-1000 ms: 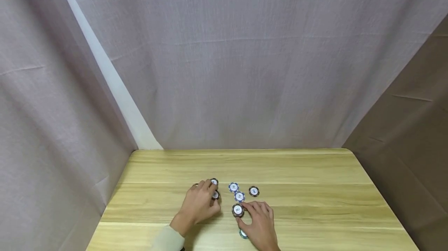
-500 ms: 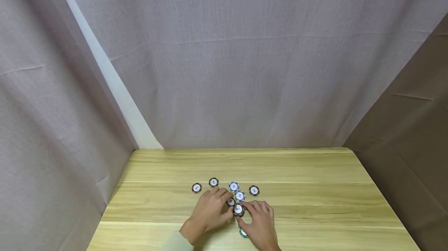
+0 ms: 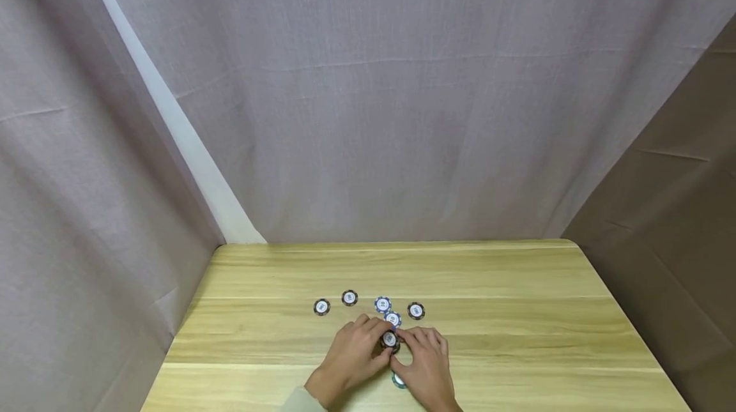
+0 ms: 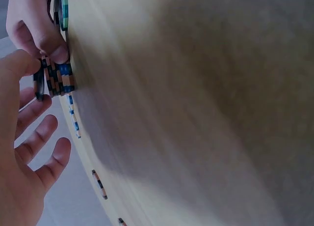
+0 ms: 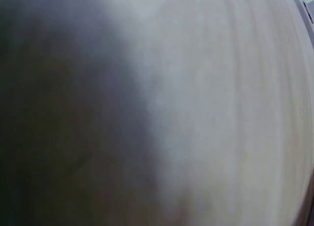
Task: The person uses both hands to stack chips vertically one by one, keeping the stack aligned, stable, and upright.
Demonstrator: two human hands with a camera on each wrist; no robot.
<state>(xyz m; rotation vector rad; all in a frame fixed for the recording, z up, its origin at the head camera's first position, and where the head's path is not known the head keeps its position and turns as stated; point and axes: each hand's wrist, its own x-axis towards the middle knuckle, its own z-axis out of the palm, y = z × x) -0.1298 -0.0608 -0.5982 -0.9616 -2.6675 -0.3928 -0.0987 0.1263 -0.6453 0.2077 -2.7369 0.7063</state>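
My left hand (image 3: 355, 353) pinches a black poker chip (image 3: 390, 339) between thumb and fingers, right over a short stack. In the left wrist view that chip (image 4: 39, 83) stands slightly apart from the stack of poker chips (image 4: 59, 79), whose bottom edge is blue. Thumb and forefinger of my right hand (image 3: 427, 366) grip the stack from the right side. A green poker chip (image 3: 398, 381) lies partly hidden under the right hand. Just beyond the stack are two blue poker chips (image 3: 383, 305) marked 10. The right wrist view catches mostly blurred tabletop.
Two black poker chips (image 3: 322, 307) lie flat at the left on the wooden table (image 3: 517, 335). One more black chip (image 3: 416, 310) lies right of the blue ones. Grey curtains (image 3: 368, 144) hang behind the table's far edge.
My left hand has moved right from the black chips at the left, carrying one of them to above the stack. The right hand stays at the stack.
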